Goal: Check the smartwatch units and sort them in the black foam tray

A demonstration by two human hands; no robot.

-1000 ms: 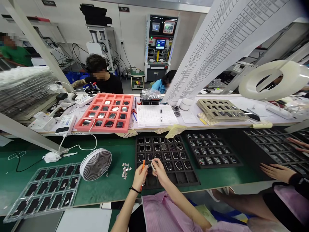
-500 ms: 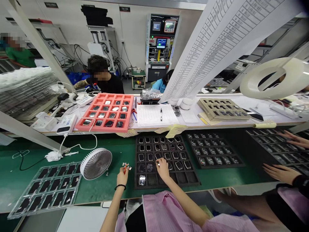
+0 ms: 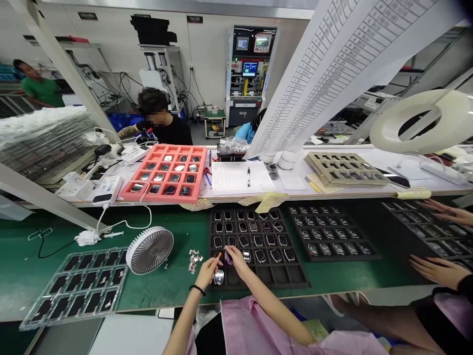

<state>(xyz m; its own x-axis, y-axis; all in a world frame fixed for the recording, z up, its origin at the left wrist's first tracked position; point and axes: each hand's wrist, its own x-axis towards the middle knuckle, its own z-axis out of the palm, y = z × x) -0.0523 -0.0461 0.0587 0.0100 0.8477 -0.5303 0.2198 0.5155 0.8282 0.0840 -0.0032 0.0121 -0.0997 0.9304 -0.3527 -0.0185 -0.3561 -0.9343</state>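
Observation:
My left hand (image 3: 207, 272) is closed in a pinch on a slim orange tool (image 3: 219, 256), its tip pointing up and right; its exact kind is unclear. Beside it, my right hand (image 3: 238, 262) grips a dark, glossy watch part (image 3: 228, 257) above the black compartment tray (image 3: 280, 274). The orange tip is close to this part; whether they touch I cannot tell. Rows of watch cases (image 3: 260, 255) fill much of the tray. One shiny silver-faced watch piece (image 3: 219, 277) lies in its front left compartment, just by my left fingers. Small pale tabs (image 3: 193, 262) are scattered left of the tray.
A white fan (image 3: 150, 250) and a clear blister tray (image 3: 79, 286) stand left. Another black tray (image 3: 330, 232) lies right, near a co-worker's hands (image 3: 439, 271). The shelf above holds a pink tray (image 3: 166, 172) and a paper sheet (image 3: 236, 177). A ring lamp (image 3: 384, 133) hangs right.
My left hand has moved right from the pale tabs to the tray's left edge, carrying the orange tool. My right hand has shifted slightly left and forward, now holding a watch part up.

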